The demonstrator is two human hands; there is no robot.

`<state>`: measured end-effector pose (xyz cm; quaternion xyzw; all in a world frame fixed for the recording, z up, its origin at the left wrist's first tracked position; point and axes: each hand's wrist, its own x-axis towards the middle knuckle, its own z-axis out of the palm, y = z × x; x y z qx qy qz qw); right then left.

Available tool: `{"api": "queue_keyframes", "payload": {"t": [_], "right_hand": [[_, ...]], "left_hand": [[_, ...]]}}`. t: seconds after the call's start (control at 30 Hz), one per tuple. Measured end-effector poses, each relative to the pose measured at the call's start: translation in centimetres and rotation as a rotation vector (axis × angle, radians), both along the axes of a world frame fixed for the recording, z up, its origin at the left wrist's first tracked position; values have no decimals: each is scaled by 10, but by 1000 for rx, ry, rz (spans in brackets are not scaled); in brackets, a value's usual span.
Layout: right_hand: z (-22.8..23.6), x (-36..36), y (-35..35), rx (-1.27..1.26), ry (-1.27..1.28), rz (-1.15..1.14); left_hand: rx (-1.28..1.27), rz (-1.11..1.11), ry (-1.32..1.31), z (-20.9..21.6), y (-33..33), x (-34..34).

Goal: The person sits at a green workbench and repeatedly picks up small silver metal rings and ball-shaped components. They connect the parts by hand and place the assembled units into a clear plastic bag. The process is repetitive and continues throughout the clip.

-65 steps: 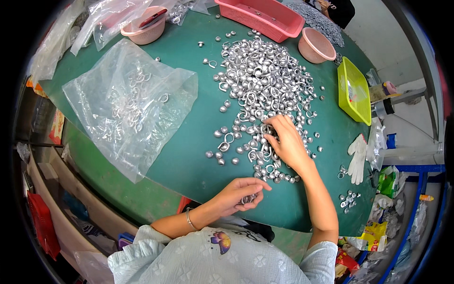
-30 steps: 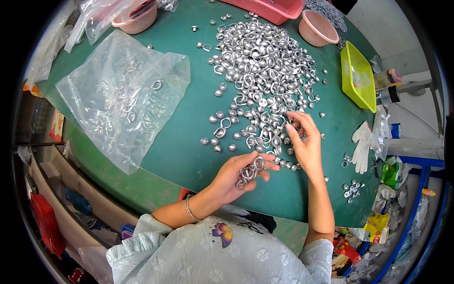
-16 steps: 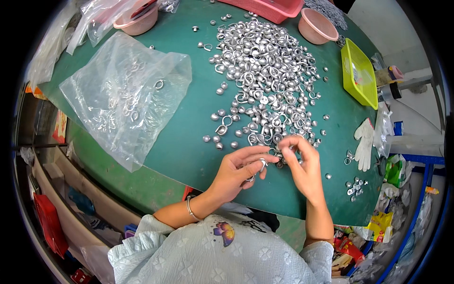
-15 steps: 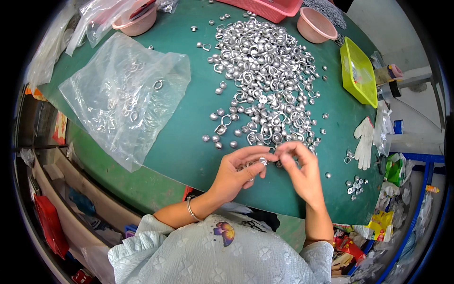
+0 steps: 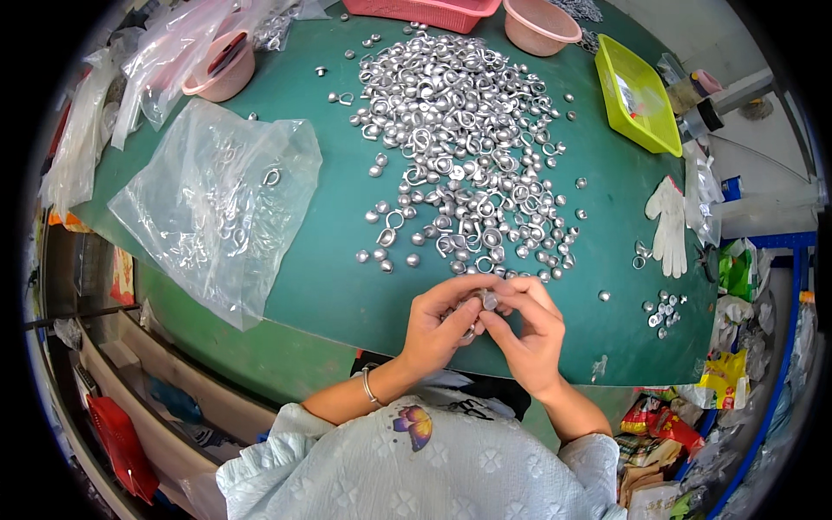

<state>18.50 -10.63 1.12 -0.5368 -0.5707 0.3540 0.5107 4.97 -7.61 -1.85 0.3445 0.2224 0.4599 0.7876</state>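
Observation:
My left hand (image 5: 426, 328) is curled around several small silver metal rings, partly hidden by its fingers. Between the fingertips of both hands, above the table's near edge, is a silver domed metal piece (image 5: 489, 300). My right hand (image 5: 535, 340) pinches this piece from the right, its fingertips touching those of the left. Just beyond my hands spreads a large pile of silver rings and round domed pieces (image 5: 451, 91), with loose ones scattered along its near side.
On the green table (image 5: 347, 299), a clear plastic bag (image 5: 277, 225) with rings lies left. Pink bowls (image 5: 543, 33) (image 5: 227, 85), a pink basket (image 5: 416, 10) and a lime-green basket (image 5: 612, 104) stand farther off. A white glove (image 5: 669, 230) and a small group of metal pieces (image 5: 664, 312) lie right.
My right hand has come left and closed in against the left hand, and its fingertips now meet the domed piece. The view has shifted slightly.

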Motion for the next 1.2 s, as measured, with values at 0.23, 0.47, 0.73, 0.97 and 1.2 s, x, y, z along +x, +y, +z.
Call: {"api": "queue_keyframes", "payload": {"t": [0.23, 0.47, 0.73, 0.97, 1.2], "right_hand": [[6, 15, -1, 154, -285, -159], [-2, 119, -26, 96, -538, -616], [-26, 338, -123, -90, -960, -1215], [-48, 420, -133, -342, -1196, -1293], [-13, 319, -81, -26, -1035, -1025]], "left_hand": [[-431, -61, -156, 3, 2, 9], [-967, -115, -587, -10, 4, 3], [-1060, -42, -372, 9, 1, 26], [-1010, -250, -600, -11, -4, 6], [-989, -249, -484, -11, -2, 12]]}}
